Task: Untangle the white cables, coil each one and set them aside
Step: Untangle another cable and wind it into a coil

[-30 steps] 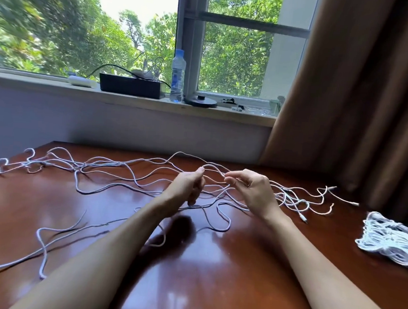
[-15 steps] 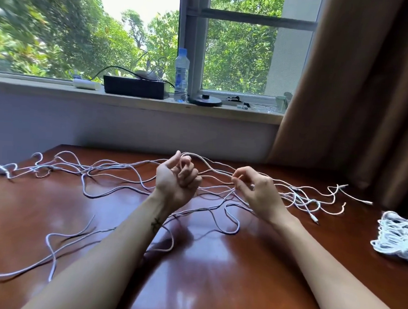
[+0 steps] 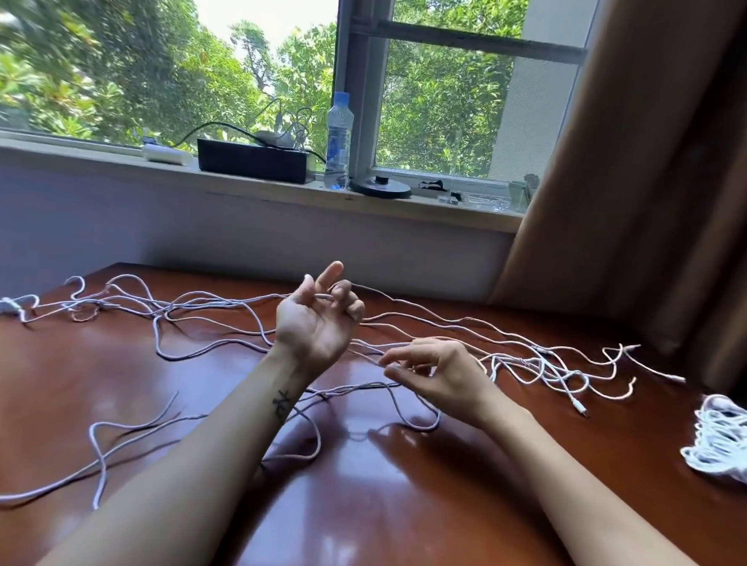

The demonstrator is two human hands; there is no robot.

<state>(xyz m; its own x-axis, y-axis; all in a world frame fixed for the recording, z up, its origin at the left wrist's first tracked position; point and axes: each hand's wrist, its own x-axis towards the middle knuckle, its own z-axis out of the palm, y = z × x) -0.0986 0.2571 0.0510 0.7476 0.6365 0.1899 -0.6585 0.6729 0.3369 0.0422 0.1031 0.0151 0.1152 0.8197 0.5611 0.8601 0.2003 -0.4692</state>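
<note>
White cables (image 3: 550, 370) sprawl tangled; left hand (image 3: 312, 323) hooks one strand, right hand (image 3: 440, 374) apparently pinches another.

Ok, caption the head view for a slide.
Left hand hooks one white cable; right hand pinches another over the tangle.

The far half of the table (image 3: 392, 524) is crossed from side to side by the loose white cables (image 3: 212, 316), and no unobstructed lane is found there. A few long loops are also laid over the near left. The near middle is seen as bare wood (only window glare is shown on it). A strip of bare wood is seen between the tangle and the coiled bundle (image 3: 729, 449) at the right edge. Behind the table, passage is closed off by the wall (image 3: 191, 232) and the curtain (image 3: 674, 192).
</note>
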